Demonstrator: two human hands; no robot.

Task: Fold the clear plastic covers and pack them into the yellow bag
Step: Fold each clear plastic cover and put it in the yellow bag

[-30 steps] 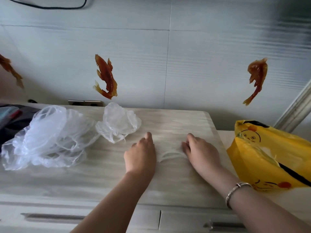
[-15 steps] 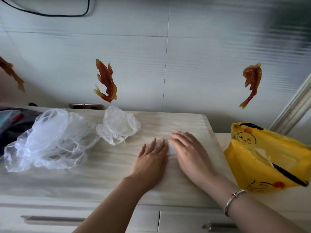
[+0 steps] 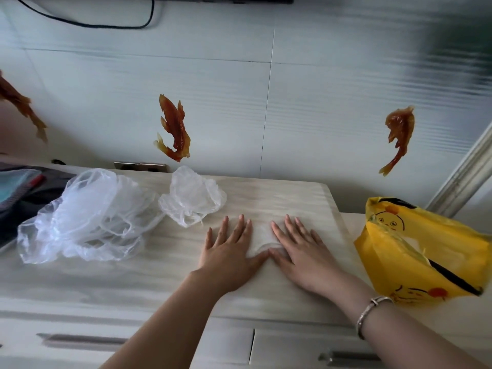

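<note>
A clear plastic cover [image 3: 262, 239] lies flat on the pale wooden countertop [image 3: 149, 267]. My left hand [image 3: 230, 249] and my right hand [image 3: 298, 249] press on it side by side, fingers straight and spread, thumbs nearly touching. Most of the cover is hidden under the palms. A big heap of crumpled clear covers [image 3: 85, 217] sits at the left. One smaller crumpled cover [image 3: 191, 198] lies behind my left hand. The yellow bag [image 3: 418, 251] with a cartoon face stands open at the right, beyond the countertop's edge.
Dark fabric items [image 3: 18, 193] lie at the far left. Orange fish decorations [image 3: 174, 129] hang on the white wall behind. Drawer handles [image 3: 80, 339] show below the countertop's front edge. A black cable [image 3: 106, 23] runs along the wall's top.
Both hands went from curled on the cover, apart, to flat with fingers straight. They came together, then spread slightly outward across the cover.
</note>
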